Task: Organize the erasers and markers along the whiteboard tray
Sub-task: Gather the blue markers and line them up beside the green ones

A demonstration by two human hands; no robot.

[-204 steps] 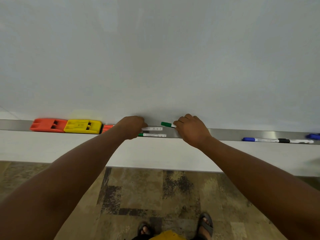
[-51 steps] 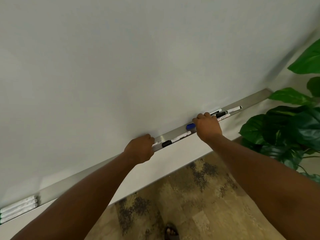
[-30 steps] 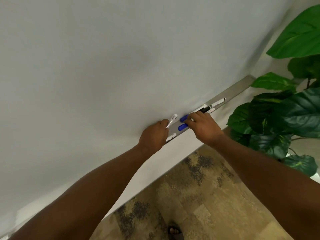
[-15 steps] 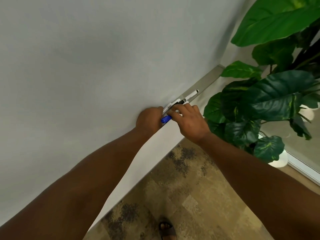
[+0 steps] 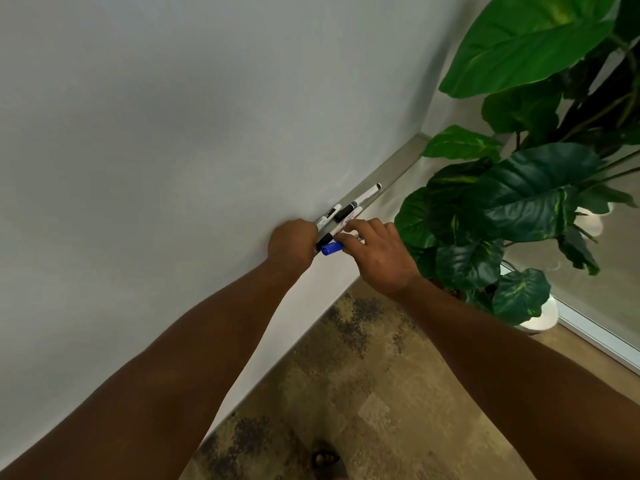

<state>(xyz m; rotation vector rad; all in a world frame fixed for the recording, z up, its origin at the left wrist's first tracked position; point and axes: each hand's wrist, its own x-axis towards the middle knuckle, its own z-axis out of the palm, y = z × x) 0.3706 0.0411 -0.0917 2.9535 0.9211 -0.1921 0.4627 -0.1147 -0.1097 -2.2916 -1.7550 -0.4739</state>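
Both hands meet at the right end of the metal whiteboard tray. My left hand is closed into a fist around the near ends of a bunch of white markers with black caps that stick out past it along the tray. My right hand pinches a blue-capped marker with its fingertips, right beside my left fist. One longer black-tipped marker reaches furthest along the tray. No eraser is in view.
The whiteboard fills the left and top. A large potted plant with broad green leaves stands close to the tray's right end, its white pot on the patterned floor. A sandalled foot shows at the bottom.
I have worked my way right along the tray, from the erasers and green markers to its plant end. Over the last second both hands have drawn the blue and black markers into one bunch.
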